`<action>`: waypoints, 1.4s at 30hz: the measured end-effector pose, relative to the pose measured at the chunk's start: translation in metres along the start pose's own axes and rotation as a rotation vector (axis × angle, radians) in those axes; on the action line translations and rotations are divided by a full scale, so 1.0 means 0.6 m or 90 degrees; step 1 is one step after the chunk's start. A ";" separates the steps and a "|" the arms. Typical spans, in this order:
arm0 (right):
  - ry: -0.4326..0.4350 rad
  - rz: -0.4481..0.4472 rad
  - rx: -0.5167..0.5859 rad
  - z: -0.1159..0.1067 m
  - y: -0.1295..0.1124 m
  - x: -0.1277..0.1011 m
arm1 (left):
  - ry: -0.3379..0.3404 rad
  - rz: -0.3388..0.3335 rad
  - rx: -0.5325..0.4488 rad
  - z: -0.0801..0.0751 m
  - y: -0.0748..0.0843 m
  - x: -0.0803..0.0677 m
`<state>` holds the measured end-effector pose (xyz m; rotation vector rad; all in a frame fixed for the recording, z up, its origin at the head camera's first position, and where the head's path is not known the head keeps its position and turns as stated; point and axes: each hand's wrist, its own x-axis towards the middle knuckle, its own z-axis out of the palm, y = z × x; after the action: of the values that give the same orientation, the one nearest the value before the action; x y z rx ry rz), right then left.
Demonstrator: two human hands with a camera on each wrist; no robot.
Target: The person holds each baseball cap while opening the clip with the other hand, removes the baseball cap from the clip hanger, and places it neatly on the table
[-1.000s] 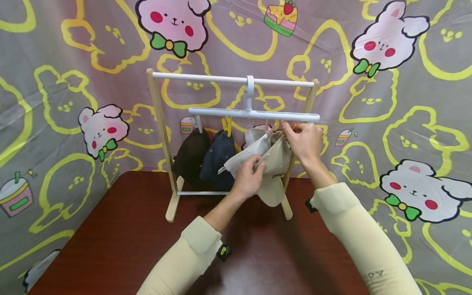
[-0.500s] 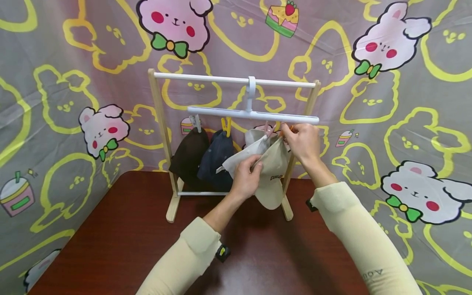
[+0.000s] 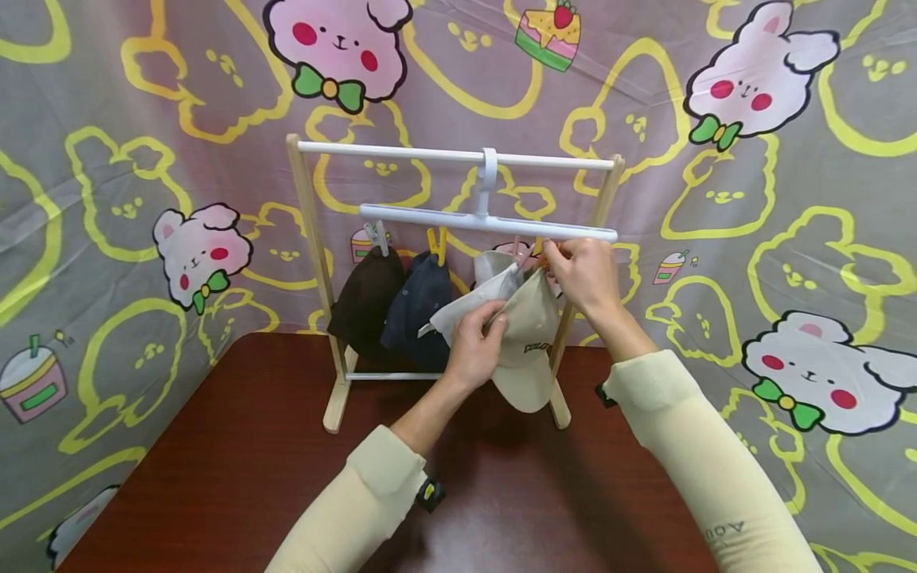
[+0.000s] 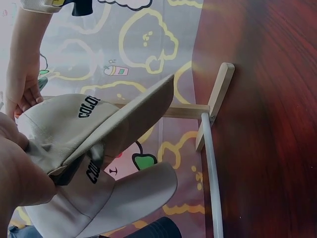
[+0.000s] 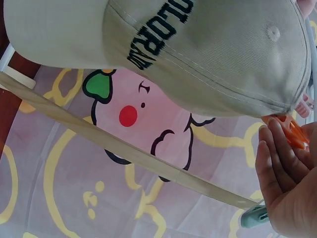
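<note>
A beige cap (image 3: 528, 334) with dark lettering hangs under the white clip hanger (image 3: 487, 224) on a small wooden rack (image 3: 310, 239). My left hand (image 3: 474, 344) grips the cap's back edge from the left; the cap (image 4: 74, 129) fills the left wrist view. My right hand (image 3: 582, 274) pinches an orange clip (image 5: 287, 130) at the cap's top, under the hanger's right end. The cap's crown (image 5: 213, 54) shows in the right wrist view. A second pale cap (image 3: 476, 298) hangs just behind, on a pink clip.
A dark brown cap (image 3: 367, 298) and a navy cap (image 3: 419, 306) hang on clips further left. The rack stands at the back of a dark red table (image 3: 236, 477), close to a cartoon-print backdrop (image 3: 107, 199).
The beige cap has swung slightly down and right, its brim now lower. Both hands stay on the cap and the clip with small shifts.
</note>
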<state>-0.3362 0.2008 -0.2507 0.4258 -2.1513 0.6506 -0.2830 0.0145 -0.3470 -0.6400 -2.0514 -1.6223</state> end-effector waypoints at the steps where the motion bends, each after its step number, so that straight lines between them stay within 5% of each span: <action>1: -0.005 0.000 -0.002 -0.001 -0.001 0.000 | -0.001 0.002 0.000 0.000 0.000 0.000; 28: -0.061 0.017 0.063 -0.007 -0.009 0.003 | -0.016 0.011 0.022 -0.004 -0.009 -0.010; 34: -0.028 0.050 0.105 0.000 -0.002 -0.002 | -0.028 0.005 0.011 -0.006 -0.011 -0.015; 42: 0.095 0.129 0.122 -0.001 0.005 -0.003 | -0.050 -0.003 -0.010 -0.006 -0.013 -0.022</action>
<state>-0.3364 0.2040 -0.2525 0.2525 -2.0132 0.9769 -0.2771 0.0085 -0.3602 -0.7148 -2.0987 -1.6424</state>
